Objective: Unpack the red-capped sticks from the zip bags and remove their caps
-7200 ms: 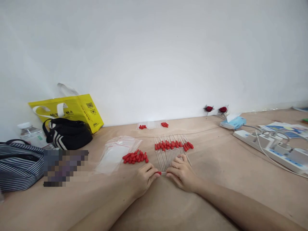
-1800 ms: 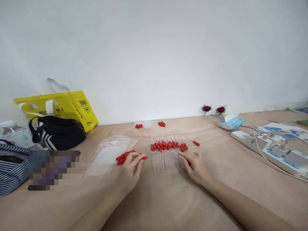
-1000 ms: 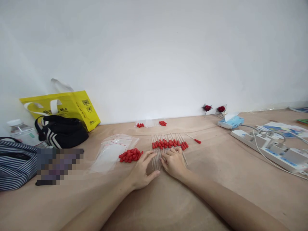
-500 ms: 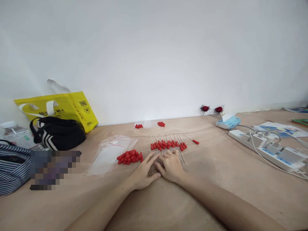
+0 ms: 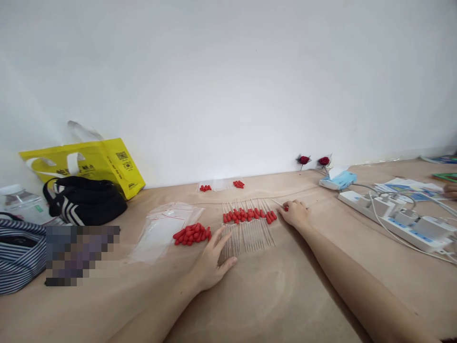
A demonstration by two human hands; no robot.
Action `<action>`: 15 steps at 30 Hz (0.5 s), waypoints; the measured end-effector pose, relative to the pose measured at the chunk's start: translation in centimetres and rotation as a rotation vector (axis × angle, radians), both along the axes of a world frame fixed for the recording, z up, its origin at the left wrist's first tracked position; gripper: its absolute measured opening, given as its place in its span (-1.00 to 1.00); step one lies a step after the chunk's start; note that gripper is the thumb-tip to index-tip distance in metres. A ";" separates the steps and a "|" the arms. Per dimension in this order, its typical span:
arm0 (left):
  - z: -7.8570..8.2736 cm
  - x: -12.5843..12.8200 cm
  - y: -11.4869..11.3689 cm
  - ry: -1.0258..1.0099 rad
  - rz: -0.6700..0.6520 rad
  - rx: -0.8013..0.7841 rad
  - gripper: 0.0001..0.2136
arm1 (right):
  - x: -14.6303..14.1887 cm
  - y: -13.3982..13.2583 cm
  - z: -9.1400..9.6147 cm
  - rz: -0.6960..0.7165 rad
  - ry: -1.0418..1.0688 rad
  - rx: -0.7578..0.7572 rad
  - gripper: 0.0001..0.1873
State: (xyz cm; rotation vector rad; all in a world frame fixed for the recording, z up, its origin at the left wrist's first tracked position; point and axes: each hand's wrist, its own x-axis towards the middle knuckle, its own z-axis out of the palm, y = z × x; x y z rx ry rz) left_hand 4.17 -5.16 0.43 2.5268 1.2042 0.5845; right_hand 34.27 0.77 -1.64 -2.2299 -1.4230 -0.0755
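My left hand [image 5: 213, 261] rests on the table, fingers spread, at the left end of a row of thin pale sticks [image 5: 250, 238]. Behind these lies another row of sticks with red bulb-shaped tips [image 5: 246, 215]. At the right of the rows my right hand [image 5: 297, 213] closes its fingers on a single red-tipped stick [image 5: 277, 203]; its tip is mostly covered by the fingers. A heap of loose red tips [image 5: 193, 234] lies just left of my left hand.
Clear zip bags [image 5: 166, 231] lie to the left, and small bags with red tips [image 5: 205, 188] by the wall. Farther left are a yellow bag [image 5: 121, 166] and black pouch [image 5: 93, 200]. A power strip [image 5: 392, 221] with cables and a tissue pack [image 5: 338, 181] are on the right.
My right hand has left the pale sticks beside my left hand and moved right and away from me to the single red-tipped stick. My left hand has stayed nearly in place.
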 end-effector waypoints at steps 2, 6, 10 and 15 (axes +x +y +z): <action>-0.2 -0.1 -0.1 -0.006 0.014 0.017 -0.53 | -0.2 0.0 -0.1 0.004 0.006 0.019 -0.73; -0.5 -0.4 -0.2 -0.022 0.020 0.053 -0.53 | -0.3 -0.1 0.4 -0.033 0.018 0.076 -0.73; -0.6 -0.5 -0.1 -0.088 0.031 0.132 -0.54 | -1.6 -1.9 0.8 0.081 0.112 0.368 -0.73; -0.3 0.9 -0.1 -0.231 0.025 0.114 -0.65 | -7.0 -6.1 0.2 0.609 0.592 0.483 -0.69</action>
